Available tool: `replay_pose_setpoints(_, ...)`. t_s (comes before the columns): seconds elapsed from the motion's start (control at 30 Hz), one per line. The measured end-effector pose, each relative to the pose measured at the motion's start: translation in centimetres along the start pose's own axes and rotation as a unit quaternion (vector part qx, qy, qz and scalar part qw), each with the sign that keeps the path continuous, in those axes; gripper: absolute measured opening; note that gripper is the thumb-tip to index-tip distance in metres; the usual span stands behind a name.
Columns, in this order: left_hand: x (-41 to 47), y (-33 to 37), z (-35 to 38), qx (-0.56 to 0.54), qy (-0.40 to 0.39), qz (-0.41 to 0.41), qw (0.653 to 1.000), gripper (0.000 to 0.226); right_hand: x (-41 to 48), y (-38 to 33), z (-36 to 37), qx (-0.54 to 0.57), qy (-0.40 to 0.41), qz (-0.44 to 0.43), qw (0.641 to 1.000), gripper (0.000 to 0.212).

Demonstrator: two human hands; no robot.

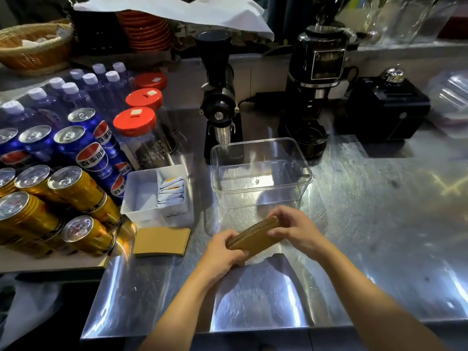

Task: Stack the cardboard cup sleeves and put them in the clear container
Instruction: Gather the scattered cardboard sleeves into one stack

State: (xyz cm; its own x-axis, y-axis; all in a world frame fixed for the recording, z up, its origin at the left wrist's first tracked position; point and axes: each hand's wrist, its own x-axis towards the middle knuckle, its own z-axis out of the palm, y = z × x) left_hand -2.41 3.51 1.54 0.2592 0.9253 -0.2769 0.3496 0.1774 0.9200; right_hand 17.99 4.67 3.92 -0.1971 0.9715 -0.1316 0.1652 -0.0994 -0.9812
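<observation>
Fingers (274, 233) of right hand (295, 230) curl over the upper-right end of the sleeve stack (253, 235); left hand (222, 249) clamps the lower-left end. Both closed on it, stack tilted, held just above the steel counter (367, 224), low centre of frame. Clear container (260, 173) w/ nothing inside sits just above the hands, centre frame. More sleeves (162, 241) lie flat, left of the hands, nr a white tray (141, 191) w/ sachets. Cans (76, 188) far left; 2 grinders (220, 105) at upper centre.
</observation>
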Motion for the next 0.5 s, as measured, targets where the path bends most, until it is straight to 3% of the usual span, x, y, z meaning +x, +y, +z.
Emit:
replay_pose_setpoints(0.13,0.3,-0.8,0.9,-0.070,0.089,0.016,0.993,0.022,-1.0,2.6,0.9,0.075,0.102,-0.003,0.992,0.035)
replay_pose_setpoints(0.27,0.1,-1.9,2.2,-0.115,0.111,0.035,0.987,0.026,-1.9,5.0,2.4,0.141,0.171,0.004,0.975,0.037)
replay_pose_setpoints(0.5,-0.2,-3.0,3.8,-0.135,0.125,0.035,0.982,0.025,-2.1,6.5,3.4,0.172,0.196,-0.002,0.966,0.042)
